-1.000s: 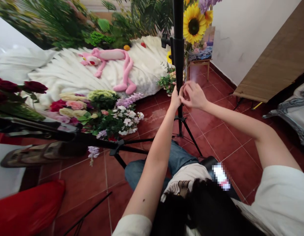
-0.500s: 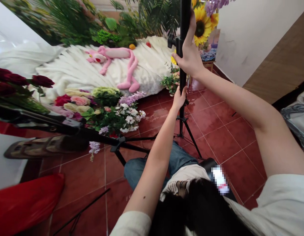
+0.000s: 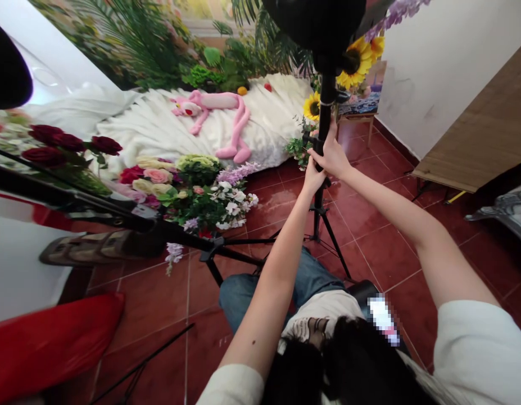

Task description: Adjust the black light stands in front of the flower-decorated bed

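A black stand [image 3: 326, 93] rises upright in front of me, with a large dark rounded head [image 3: 317, 22] on top and tripod legs spread on the floor. My left hand [image 3: 315, 177] is closed around its pole. Just above it, my right hand [image 3: 333, 154] grips the same pole, its thumb close to my left hand. A small knob [image 3: 307, 138] sticks out from the pole beside my right hand. Parts of the fingers are hidden behind the pole.
A second black stand [image 3: 176, 233] slants across the left, near flower bunches [image 3: 196, 191] and dark red roses [image 3: 47, 156]. Behind lies a pink plush toy [image 3: 218, 101] on white cloth [image 3: 154, 135]. A framed picture [image 3: 361, 95], red cloth [image 3: 53, 337] and brown board [image 3: 471, 135] stand around.
My right hand has moved down the pole to just above my left hand. The stand's upper part is lower, so its dark head now shows. The view has shifted slightly.
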`<state>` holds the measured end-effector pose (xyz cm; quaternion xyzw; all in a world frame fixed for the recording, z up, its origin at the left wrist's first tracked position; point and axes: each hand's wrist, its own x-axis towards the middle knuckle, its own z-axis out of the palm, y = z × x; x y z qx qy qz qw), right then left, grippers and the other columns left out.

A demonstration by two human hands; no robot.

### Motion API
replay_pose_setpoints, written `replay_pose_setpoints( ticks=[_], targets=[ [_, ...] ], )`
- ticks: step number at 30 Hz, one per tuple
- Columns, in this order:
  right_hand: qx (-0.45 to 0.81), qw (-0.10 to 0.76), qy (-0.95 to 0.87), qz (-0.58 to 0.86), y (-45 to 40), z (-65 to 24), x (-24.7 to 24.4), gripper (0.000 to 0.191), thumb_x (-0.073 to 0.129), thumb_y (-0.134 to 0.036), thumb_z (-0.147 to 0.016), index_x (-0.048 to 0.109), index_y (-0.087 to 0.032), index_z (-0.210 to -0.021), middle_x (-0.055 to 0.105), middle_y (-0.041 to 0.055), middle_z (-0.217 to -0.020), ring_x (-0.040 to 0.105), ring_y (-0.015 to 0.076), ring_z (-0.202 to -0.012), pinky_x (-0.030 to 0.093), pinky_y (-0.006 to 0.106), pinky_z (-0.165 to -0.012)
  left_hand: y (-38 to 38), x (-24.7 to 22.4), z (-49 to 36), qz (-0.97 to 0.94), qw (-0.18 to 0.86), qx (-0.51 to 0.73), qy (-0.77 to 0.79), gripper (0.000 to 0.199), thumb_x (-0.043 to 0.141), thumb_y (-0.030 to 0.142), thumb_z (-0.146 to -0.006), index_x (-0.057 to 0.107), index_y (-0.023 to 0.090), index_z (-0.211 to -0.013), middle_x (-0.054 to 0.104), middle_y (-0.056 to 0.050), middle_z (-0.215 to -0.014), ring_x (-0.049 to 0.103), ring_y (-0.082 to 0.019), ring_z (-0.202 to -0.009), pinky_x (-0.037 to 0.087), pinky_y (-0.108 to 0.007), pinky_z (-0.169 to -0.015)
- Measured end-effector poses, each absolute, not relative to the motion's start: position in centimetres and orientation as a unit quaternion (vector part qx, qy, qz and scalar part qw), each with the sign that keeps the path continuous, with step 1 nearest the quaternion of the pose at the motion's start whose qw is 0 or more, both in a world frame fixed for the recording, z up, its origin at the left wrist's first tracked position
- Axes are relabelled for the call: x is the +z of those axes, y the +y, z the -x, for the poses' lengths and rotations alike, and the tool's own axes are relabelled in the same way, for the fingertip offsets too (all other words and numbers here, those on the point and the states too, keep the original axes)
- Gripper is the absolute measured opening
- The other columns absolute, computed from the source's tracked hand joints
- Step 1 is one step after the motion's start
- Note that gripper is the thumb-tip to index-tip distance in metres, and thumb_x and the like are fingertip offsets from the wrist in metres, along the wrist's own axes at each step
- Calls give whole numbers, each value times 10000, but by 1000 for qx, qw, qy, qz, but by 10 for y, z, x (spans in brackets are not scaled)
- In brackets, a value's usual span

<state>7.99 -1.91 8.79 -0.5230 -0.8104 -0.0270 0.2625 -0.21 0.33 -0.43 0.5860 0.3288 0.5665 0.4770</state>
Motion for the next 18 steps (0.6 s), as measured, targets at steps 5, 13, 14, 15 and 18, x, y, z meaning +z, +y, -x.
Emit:
replay_pose_setpoints(
  ticks=[5, 13, 14, 15, 18],
  targets=[
    [5, 278, -789, 547, -22, -74, 93, 752, 405, -520, -976, 97, -190, -1578, 420, 214, -1514, 537, 353, -1305, 462, 547, -1066, 4, -7, 6, -600, 470, 553, 337, 554, 706, 521, -794, 556, 216, -1232, 652, -118, -1262, 548, -274, -1313, 425, -425, -1128],
    [48, 325, -771, 546, -28, -86, 93, 645, 467, -521, -963, 304, -189, -1491, 606, 181, -1302, 651, 317, -1137, 502, 501, -1001, -6, -9, 14, -587, 490, 554, 330, 549, 448, 679, -889, 607, 209, -1122, 687, -93, -1138, 613, -230, -1209, 500, -333, -983],
    [61, 338, -769, 540, -32, -90, 93, 623, 476, -522, -960, 325, -200, -1472, 623, 167, -1270, 665, 302, -1101, 513, 486, -984, -6, -9, 14, -583, 489, 555, 336, 574, 425, 706, -881, 620, 205, -1080, 694, -89, -1083, 629, -226, -1171, 509, -326, -952],
    [78, 351, -765, 534, -37, -94, 91, 600, 488, -522, -957, 348, -208, -1449, 638, 153, -1239, 678, 283, -1059, 525, 468, -963, -7, -8, 14, -580, 488, 554, 344, 597, 412, 729, -868, 628, 199, -1040, 695, -85, -1031, 643, -221, -1127, 516, -319, -923],
    [141, 378, -743, 534, -57, -107, 80, 515, 517, -523, -947, 428, -204, -1341, 671, 127, -1133, 694, 228, -912, 554, 408, -887, -8, -7, 13, -578, 486, 547, 361, 631, 404, 763, -842, 637, 189, -965, 688, -70, -937, 661, -197, -1017, 520, -304, -877]
  ],
)
